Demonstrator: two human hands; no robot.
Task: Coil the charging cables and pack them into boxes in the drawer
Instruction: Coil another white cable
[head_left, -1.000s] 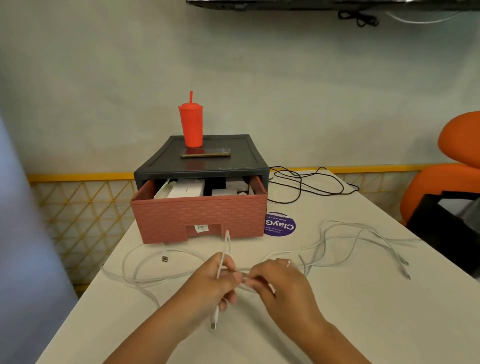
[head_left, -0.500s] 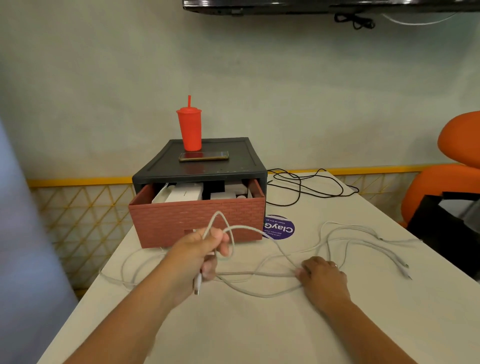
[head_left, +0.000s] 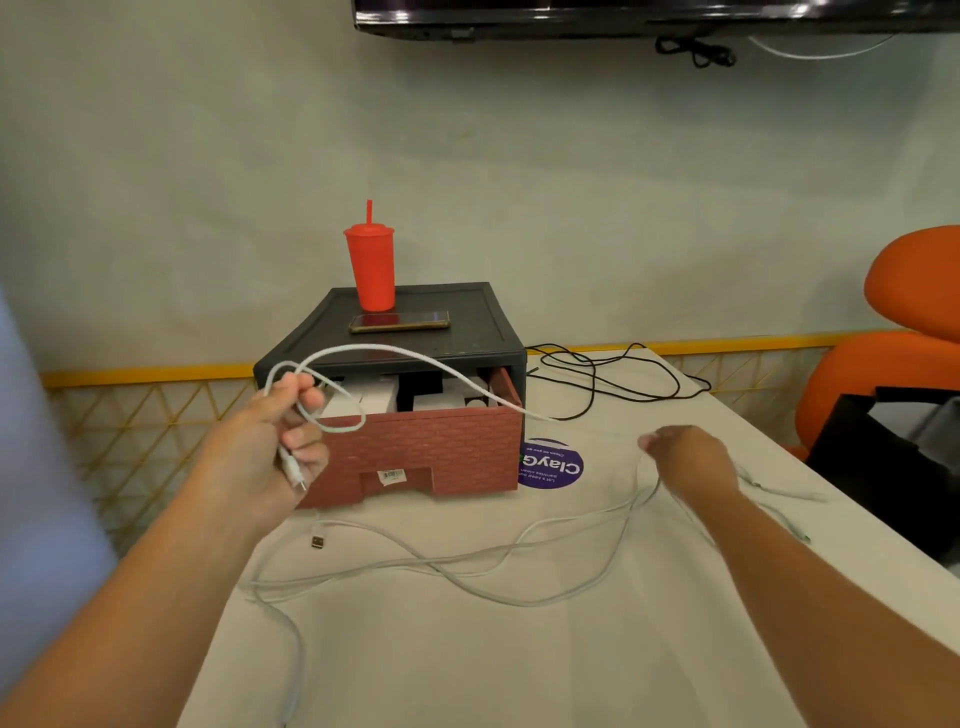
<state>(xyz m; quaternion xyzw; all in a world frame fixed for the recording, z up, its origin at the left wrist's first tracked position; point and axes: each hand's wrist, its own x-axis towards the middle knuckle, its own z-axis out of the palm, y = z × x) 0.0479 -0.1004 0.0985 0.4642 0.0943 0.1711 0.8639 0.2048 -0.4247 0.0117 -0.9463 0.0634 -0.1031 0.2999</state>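
White charging cable (head_left: 395, 353), thin round cord w/ a braided look, arcs in the air in front of the drawer (head_left: 431, 447). One end is looped in the left hand (head_left: 283, 441), fingers curled round the loop, plug tip poking out below the fist. From there it runs over the drawer's open top toward the right hand (head_left: 691, 457), raised just right of the drawer; grip blurred, can't tell if it pinches the cord. More white cables (head_left: 467, 566) lie in loose waves on the pale matte surface (head_left: 519, 665) in front of the drawer. Drawer front is reddish plastic w/ brick texture, pulled out of a dark boxy cabinet (head_left: 467, 332); white boxes (head_left: 371, 400) inside. On the cabinet: tapered red cup (head_left: 371, 270) w/ straw, flat phone (head_left: 399, 321). Black cable (head_left: 613, 379) right of the drawer, purple round sticker (head_left: 551, 465) at its right corner.
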